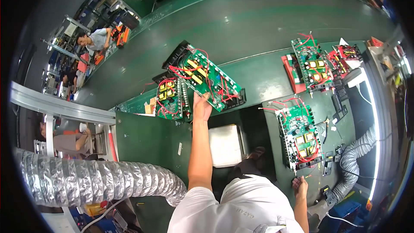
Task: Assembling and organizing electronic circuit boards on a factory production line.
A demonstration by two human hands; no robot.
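Observation:
My left hand (202,107) reaches forward and grips the near edge of a green circuit board (209,77). This board has black end pieces, yellow-wrapped transformers and red wires, and sits tilted over the bench edge. Partly behind it, to the left, is a second circuit board (168,99) of the same kind. My right hand (300,186), its fingers curled, is low at the right, just below another circuit board (300,131) lying on the bench with red wires. What its fingers hold, if anything, is too small to make out.
Another circuit board (312,64) stands far right beside a red case (294,74). A conveyor (258,26) crosses ahead. Silver ducts (99,181) flank me, and a light tube (373,138) runs along the right. A pale stool (225,146) is below. Co-workers (92,43) are at the left.

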